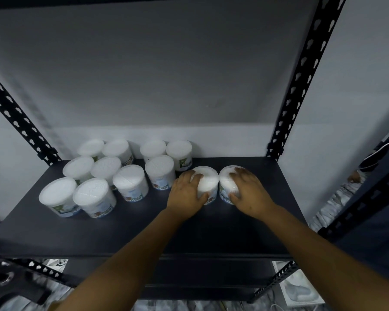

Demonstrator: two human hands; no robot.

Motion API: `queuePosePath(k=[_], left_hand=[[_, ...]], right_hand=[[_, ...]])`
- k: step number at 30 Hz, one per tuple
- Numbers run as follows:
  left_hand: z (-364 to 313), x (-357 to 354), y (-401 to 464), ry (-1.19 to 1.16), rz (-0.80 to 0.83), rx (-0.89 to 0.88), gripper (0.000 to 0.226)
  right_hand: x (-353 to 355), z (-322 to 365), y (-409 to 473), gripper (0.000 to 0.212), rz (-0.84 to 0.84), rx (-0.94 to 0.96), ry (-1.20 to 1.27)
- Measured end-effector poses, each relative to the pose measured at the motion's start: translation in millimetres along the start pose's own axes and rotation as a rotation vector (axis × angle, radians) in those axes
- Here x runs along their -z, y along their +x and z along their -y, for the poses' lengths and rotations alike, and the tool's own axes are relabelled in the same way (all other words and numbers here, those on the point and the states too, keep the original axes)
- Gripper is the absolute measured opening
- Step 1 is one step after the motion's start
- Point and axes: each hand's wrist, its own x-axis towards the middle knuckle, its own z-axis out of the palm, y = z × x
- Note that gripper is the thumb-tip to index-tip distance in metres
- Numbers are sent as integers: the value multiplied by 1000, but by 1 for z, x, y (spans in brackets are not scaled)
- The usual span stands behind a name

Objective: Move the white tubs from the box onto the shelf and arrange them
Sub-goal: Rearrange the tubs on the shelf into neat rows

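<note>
two hands on two white tubs, side by side on a dark shelf

the left hand (187,191) wraps its fingers over the lid and side of the left tub (208,180); the right hand (247,190) grips the right tub (227,184) the same way, the two tubs touching between the hands. both are round plastic cylinders with pale, grainy-looking lids and printed paper labels around the wall. they stand upright on the smooth, matte dark shelf (211,227). to the left of the left hand ten more tubs (130,181) of the same shape stand in loose rows, reaching back to the grey wall (144,75). black perforated metal posts (301,75) frame the shelf.
</note>
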Motion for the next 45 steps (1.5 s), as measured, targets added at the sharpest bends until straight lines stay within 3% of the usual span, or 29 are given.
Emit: queuePosePath(k=[45], left_hand=[[0,4,0,-32,25,-4,54]], right_hand=[[2,-1,-2,59,19,15,12]])
